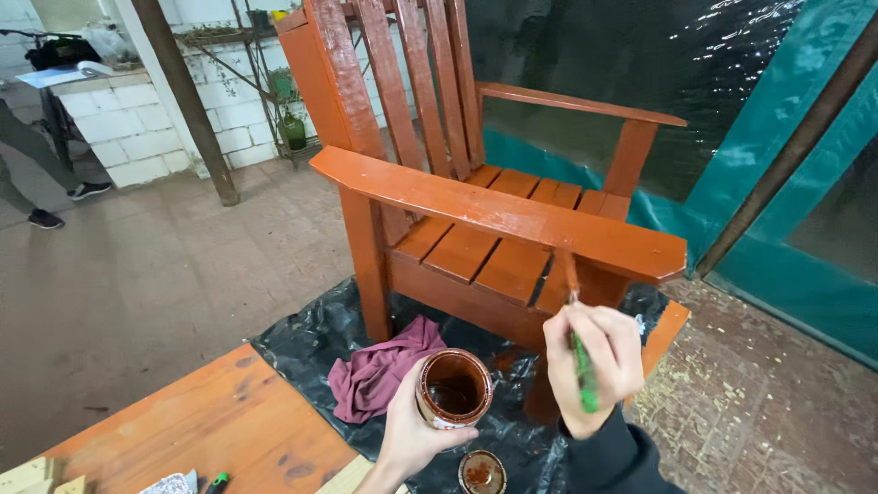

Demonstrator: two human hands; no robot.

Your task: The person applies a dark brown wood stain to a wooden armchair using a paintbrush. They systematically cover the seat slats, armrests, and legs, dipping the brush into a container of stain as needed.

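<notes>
Two hands were busy below me, each closed around something. Most of the wooden chair (476,210) already wore its orange-red coat: the back slats, seat slats and both armrests looked covered and glossy, so I judged the painting well along. What was left I could not fully tell, since the lower legs and the far side were partly hidden; the near armrest's front edge seemed to be the part in hand.

My right hand (594,361) was curled shut around the green handle of a paintbrush (578,338), its bristles up against the underside of the near armrest. My left hand (412,430) was wrapped around an open paint can (454,388), held just above the black plastic sheet (311,338) spread under the chair. The can's lid (482,473) lay on that sheet close by, and a crumpled purple rag (380,370) lay beside the chair's front leg. An orange wooden worktop (210,421) stood to the left.
</notes>
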